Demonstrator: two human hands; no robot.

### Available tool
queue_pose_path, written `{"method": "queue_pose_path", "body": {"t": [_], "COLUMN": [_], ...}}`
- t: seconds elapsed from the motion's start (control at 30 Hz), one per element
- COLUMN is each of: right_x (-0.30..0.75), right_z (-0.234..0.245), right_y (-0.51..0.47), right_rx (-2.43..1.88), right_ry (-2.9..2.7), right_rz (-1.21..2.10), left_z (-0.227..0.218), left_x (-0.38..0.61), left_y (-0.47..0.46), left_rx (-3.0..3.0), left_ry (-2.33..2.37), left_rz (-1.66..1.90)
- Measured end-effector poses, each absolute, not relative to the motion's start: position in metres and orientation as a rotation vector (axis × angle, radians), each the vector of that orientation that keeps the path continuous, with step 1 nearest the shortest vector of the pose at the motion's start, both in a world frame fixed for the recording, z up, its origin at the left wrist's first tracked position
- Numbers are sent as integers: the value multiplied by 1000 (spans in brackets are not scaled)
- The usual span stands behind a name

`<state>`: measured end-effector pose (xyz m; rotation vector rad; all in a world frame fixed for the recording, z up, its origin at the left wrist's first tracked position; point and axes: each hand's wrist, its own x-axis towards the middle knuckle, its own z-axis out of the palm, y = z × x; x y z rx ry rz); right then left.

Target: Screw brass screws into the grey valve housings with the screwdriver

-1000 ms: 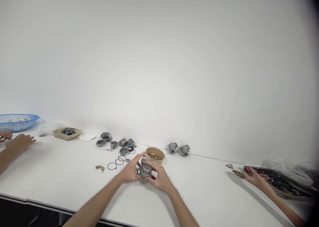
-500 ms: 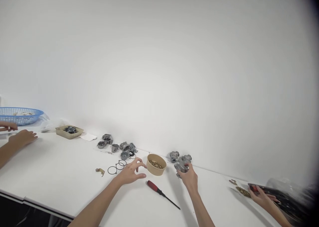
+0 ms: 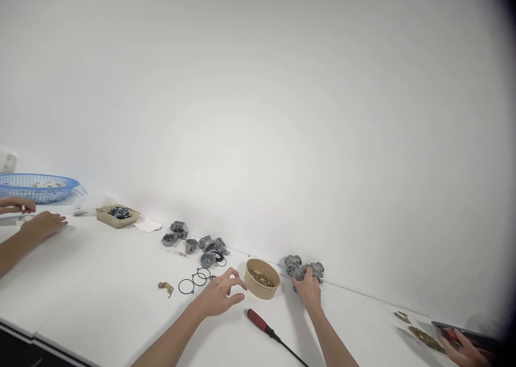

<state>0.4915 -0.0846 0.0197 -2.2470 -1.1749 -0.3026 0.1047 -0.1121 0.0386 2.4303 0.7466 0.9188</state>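
The grey cast-metal housing [image 3: 297, 273] sits at the far side of the white tabletop [image 3: 346, 329], pinched between the thumb and fingers of the right hand [image 3: 308, 290]; the fingers hide part of it, and whether its underside bears on the surface I cannot tell. Close around it are two similar housings, the first [image 3: 293, 261] just beyond at twelve o'clock, the second [image 3: 317, 270] at three. At nine o'clock from the held piece is a round tan bowl [image 3: 261, 292] containing small brass-coloured parts [image 3: 261, 277]. Past the bowl, a shade below nine, the left hand [image 3: 220, 296] hovers with fingers loosely spread and curved, thumb apart from forefinger. A red-handled screwdriver [image 3: 257, 320] lies at seven o'clock, its shaft slanting toward five. Farther out at nine are thin black rings [image 3: 186, 286] and a brass-coloured bracket [image 3: 166, 287]; between nine and ten, loose grey castings [image 3: 208, 260], a shallow tan tray [image 3: 108, 220] of dark pieces, a blue mesh basket [image 3: 40, 196] and a co-worker's hands [image 3: 43, 223]. Toward four o'clock, brass-coloured pieces [image 3: 425, 338] lie near another co-worker's hand [image 3: 465, 352], which has something red, blurred, at its fingers.
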Motion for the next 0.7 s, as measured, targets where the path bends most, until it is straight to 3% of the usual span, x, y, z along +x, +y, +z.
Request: {"method": "queue_pose_path", "body": {"t": [0.47,0.7], "right_x": [478,419], "right_z": [26,42], "right_y": [-83,-115], "right_rx": [-2323,-2015], "right_ry": [-1162,-1201], "right_rz": [-302,-883], "left_z": [27,33], "left_x": [110,141], "left_y": [-107,-97], "left_rx": [2401,2350], "left_ry": [726,611], "left_rz": [842,659]}}
